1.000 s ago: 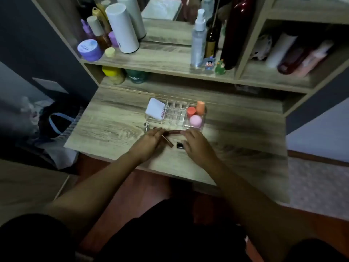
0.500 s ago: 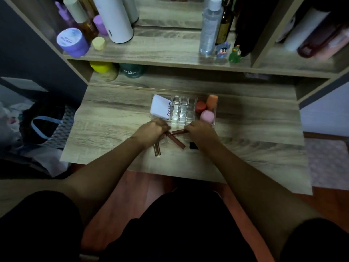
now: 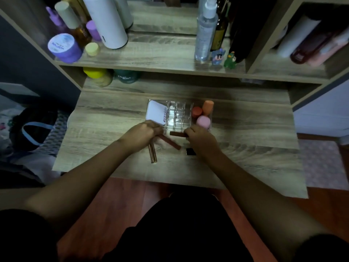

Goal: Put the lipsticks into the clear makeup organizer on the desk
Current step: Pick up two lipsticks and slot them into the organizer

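Observation:
The clear makeup organizer (image 3: 179,108) stands in the middle of the desk, its grid of small cells showing no lipstick. Just in front of it, my right hand (image 3: 203,140) pinches one end of a dark red lipstick (image 3: 176,134) that lies level along the organizer's front edge. My left hand (image 3: 142,135) is closed over the top ends of a gold lipstick tube (image 3: 152,154) and a second red lipstick (image 3: 171,142), both slanting down onto the desk. A small black lipstick (image 3: 190,151) lies on the desk by my right wrist.
The organizer also holds a white compact (image 3: 156,113) on its left and orange, red and pink sponges (image 3: 203,115) on its right. A shelf (image 3: 151,59) above the desk carries bottles and jars. Bags lie on the floor at left.
My head has moved closer to the desk. Both hands have closed on lipsticks; my left hand has drawn the gold tube and a red one together, and my right holds another red one near the organizer.

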A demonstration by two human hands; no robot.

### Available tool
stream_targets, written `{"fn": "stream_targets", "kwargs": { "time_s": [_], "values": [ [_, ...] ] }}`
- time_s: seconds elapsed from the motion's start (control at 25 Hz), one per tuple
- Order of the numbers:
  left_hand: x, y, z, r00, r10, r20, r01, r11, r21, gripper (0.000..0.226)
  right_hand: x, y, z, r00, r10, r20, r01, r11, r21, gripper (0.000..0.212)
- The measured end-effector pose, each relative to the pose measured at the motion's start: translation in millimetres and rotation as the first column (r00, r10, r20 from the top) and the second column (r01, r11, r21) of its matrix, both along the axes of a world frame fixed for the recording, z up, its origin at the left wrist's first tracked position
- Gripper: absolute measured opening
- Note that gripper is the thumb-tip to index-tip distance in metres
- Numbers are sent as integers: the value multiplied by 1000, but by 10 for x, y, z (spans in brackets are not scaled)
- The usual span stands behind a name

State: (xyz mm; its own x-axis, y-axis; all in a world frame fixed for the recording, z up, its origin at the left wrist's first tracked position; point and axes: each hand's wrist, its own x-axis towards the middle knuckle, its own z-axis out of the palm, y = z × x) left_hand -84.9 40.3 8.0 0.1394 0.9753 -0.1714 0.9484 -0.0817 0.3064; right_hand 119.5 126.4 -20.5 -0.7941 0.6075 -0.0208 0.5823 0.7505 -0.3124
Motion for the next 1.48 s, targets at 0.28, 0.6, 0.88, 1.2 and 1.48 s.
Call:
{"fn": "stream_targets", "kwargs": {
  "time_s": [0.28,0.6,0.88,1.2,1.48],
  "values": [
    [-251,303,515,808,370,458,-407,913,-20,21,-252,314,344,763,-518,-387,263,796,-546,22],
    [-139,722,451,814,397,423,-472,878,84,18,-511,608,295,784,-514,-349,346,828,-442,20],
    [-57,869,248,865,400,302,-430,902,36,27,-575,635,137,889,-387,-243,285,885,-368,30],
    [34,884,130,822,466,328,-493,870,-2,25,-586,590,76,899,-377,-223,281,888,-364,26],
    [42,936,72,854,461,242,-468,883,-33,23,-579,646,45,895,-404,-188,302,860,-410,24]
  ]
}}
